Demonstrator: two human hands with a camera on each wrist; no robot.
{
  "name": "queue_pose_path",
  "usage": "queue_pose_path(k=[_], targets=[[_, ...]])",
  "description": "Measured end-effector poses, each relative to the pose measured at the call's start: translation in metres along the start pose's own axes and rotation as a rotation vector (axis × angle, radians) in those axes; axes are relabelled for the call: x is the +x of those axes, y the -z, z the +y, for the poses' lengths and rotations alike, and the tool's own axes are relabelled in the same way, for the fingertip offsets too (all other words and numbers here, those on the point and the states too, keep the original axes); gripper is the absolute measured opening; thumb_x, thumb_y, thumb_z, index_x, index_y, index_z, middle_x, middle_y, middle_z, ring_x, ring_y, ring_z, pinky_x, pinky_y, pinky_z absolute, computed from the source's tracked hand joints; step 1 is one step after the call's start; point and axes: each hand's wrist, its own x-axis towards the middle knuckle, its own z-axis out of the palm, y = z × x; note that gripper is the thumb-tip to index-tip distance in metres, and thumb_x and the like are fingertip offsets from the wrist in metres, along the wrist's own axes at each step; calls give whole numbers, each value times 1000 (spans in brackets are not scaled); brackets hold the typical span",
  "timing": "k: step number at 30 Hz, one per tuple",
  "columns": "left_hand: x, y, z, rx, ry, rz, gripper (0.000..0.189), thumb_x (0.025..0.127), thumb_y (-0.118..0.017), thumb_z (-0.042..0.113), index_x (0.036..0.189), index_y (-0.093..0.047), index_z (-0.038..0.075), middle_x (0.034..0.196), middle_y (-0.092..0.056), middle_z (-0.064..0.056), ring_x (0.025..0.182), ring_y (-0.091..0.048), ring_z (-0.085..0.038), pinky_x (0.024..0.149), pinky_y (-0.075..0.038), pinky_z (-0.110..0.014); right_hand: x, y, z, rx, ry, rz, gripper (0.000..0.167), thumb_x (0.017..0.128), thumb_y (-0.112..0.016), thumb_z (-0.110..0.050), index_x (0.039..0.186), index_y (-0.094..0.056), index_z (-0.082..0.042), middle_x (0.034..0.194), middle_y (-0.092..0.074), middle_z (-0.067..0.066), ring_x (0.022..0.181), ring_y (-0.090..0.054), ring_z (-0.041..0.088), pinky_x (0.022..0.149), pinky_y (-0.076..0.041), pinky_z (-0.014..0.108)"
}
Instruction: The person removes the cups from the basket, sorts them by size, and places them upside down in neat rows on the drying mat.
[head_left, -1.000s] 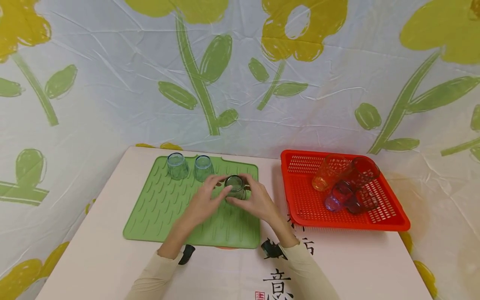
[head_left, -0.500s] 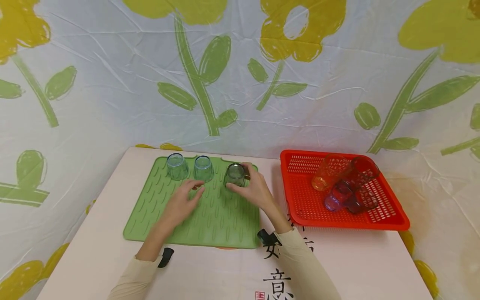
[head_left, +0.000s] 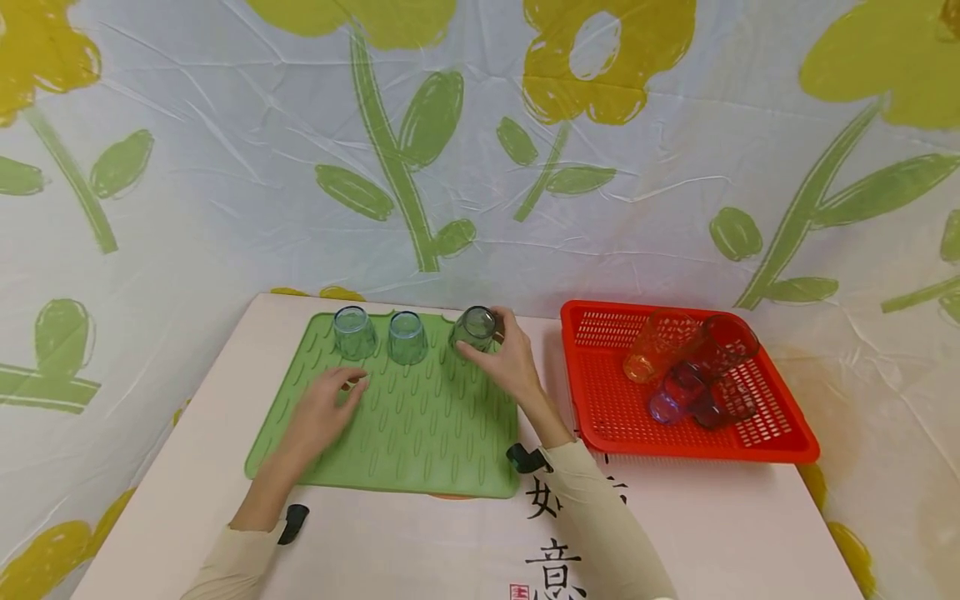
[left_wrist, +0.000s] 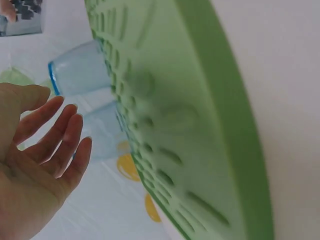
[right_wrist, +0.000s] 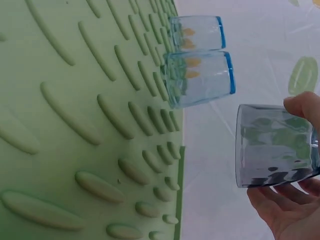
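Glass (head_left: 474, 327) is pinched in the right grip (head_left: 513, 360) — the left grip (head_left: 321, 412) hangs relaxed above green mat (head_left: 427, 437).

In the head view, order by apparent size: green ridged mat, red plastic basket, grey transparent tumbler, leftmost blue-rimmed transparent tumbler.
Green ridged mat
Red plastic basket
Grey transparent tumbler and leftmost blue-rimmed tumbler: too alike to rank

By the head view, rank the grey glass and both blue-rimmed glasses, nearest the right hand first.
1. Grey glass, held in the right hand.
2. Middle blue-rimmed glass, to the hand's left.
3. Leftmost blue-rimmed glass, farther left.
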Motion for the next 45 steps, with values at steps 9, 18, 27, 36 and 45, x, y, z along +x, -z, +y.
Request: queue_pose_path(k=[9,18,27,36,45], targets=[[-11,12,-23,110,2,42,20,95,-72,2,114,-70,-6,105,-69,-20,95,-66,-37,77,-55,-53,11,-7,8,8,-71,8,69,85,-86,-22,139,-48,-2,125,-64,15,119,-61,27,103,-51,40],[-18,25,-41,183,44,9,24,95,-71,3,116,-68,-9,108,-68,-26,101,-63,-46,85,-52,-60,18,-14,20,1,-141,-11,69,86,-86,-21,140,-46,-3,127,-63,17,122,-59,29,103,-50,42],[-30,37,-60,238,35,46,24,92,-72,-1,113,-67,-11,101,-63,-30,92,-61,-49,75,-51,-62,24,-25,24,-32,-159,-66,71,88,-84,-24,143,-44,-3,133,-59,20,123,-59,33,101,-51,46],[-36,42,-73,253,30,58,27,90,-73,-5,114,-65,-15,100,-59,-32,89,-59,-48,72,-51,-61,25,-27,29,-94,-139,-86,71,89,-83,-26,142,-44,0,131,-59,21,118,-60,34,94,-52,48],[-40,48,-80,275,28,52,31,87,-75,-7,114,-63,-16,99,-57,-32,88,-58,-46,70,-51,-60,27,-35,34,-167,-150,-119,75,88,-84,-30,145,-43,-1,131,-60,19,115,-62,34,94,-52,48]])
